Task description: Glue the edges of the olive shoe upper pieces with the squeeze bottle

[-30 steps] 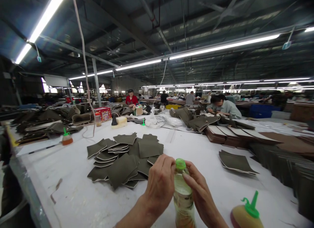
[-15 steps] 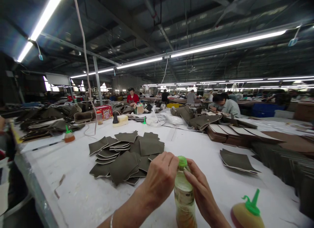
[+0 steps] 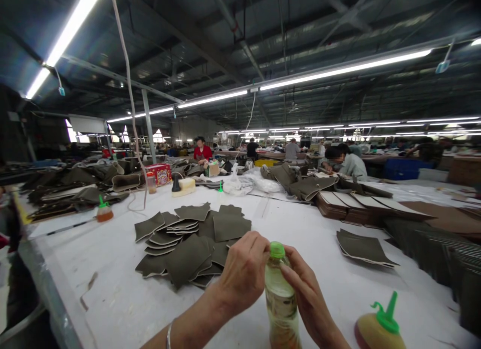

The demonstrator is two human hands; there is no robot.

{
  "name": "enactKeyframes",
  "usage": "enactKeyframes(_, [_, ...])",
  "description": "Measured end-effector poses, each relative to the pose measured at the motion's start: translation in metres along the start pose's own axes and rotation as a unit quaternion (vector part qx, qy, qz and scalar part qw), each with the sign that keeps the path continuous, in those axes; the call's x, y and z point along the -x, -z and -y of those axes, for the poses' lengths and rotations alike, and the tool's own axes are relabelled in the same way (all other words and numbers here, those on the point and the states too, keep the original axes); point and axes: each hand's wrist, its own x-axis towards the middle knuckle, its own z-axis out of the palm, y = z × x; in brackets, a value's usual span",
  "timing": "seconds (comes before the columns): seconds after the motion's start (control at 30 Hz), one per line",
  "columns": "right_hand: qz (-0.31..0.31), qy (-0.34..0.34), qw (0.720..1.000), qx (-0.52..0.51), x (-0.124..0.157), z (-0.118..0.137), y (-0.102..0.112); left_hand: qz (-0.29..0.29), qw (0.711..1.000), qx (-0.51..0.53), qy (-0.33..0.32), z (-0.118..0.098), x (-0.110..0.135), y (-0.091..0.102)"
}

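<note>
— What are the two hands on?
— One clear bottle [image 3: 280, 299] with a green cap [image 3: 277, 249]. It is upright, low in the middle of the view, over the near part of the white bench [image 3: 124, 299]. Its foot runs out of the picture, so I cannot tell whether it stands on the bench.
— And the left hand [image 3: 244, 271]?
— It is curled narrow at the bottle's neck, with its fingertips against the left side just under the cap.
— The right hand [image 3: 306, 294]?
— It is wrapped on the right side of the bottle's body, fingers close together and pressed to the plastic, with the forefinger reaching up toward the shoulder.
— What lies about them?
— A loose heap of olive cut pieces [image 3: 191, 238] lies just beyond the left hand. A smaller stack of the same stuff [image 3: 363, 248] sits off to the right. A yellow squeeze bottle [image 3: 379, 326] with a green nozzle is near the right wrist, apart from it
</note>
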Motion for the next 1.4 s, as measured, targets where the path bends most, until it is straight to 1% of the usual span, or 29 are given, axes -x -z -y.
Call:
enactKeyframes(0.13, [0.012,-0.003,1.000,0.007,0.000,0.001,0.001,0.009,0.993,0.084,0.079,-0.005,0.000,0.003])
enactKeyframes(0.3, [0.023,-0.004,1.000,0.009,-0.001,-0.002,0.001,0.007,0.973,0.163,0.163,-0.008,0.003,0.004])
enactKeyframes(0.43, [0.016,-0.015,1.000,-0.014,0.000,-0.003,-0.001,-0.003,0.946,0.234,0.225,-0.010,0.006,0.002])
enactKeyframes(0.57, [0.002,-0.022,0.999,-0.034,0.001,-0.003,-0.003,-0.013,0.907,0.331,0.260,-0.012,0.007,-0.001])
enactKeyframes(0.63, [0.002,-0.024,0.999,-0.037,0.001,-0.003,-0.003,-0.019,0.892,0.365,0.267,-0.012,0.007,-0.002])
enactKeyframes(0.73, [0.007,-0.021,0.999,-0.037,0.001,-0.004,-0.002,-0.028,0.883,0.385,0.266,-0.011,0.010,-0.005])
enactKeyframes(0.9, [0.021,-0.016,0.999,-0.032,0.001,-0.007,0.001,-0.036,0.886,0.382,0.262,-0.011,0.014,-0.008])
enactKeyframes(1.07, [0.028,-0.017,0.999,-0.035,0.002,-0.006,0.000,-0.038,0.893,0.369,0.257,-0.013,0.015,-0.004])
enactKeyframes(1.13, [0.027,-0.020,0.999,-0.034,0.002,-0.005,-0.001,-0.041,0.891,0.374,0.256,-0.012,0.016,-0.004])
enactKeyframes(1.23, [0.018,-0.024,0.999,-0.035,0.001,-0.003,-0.003,-0.044,0.870,0.413,0.264,-0.009,0.018,-0.006])
enactKeyframes(1.4, [0.019,-0.026,0.998,-0.060,0.001,-0.003,-0.004,-0.047,0.812,0.507,0.283,-0.008,0.019,-0.012])
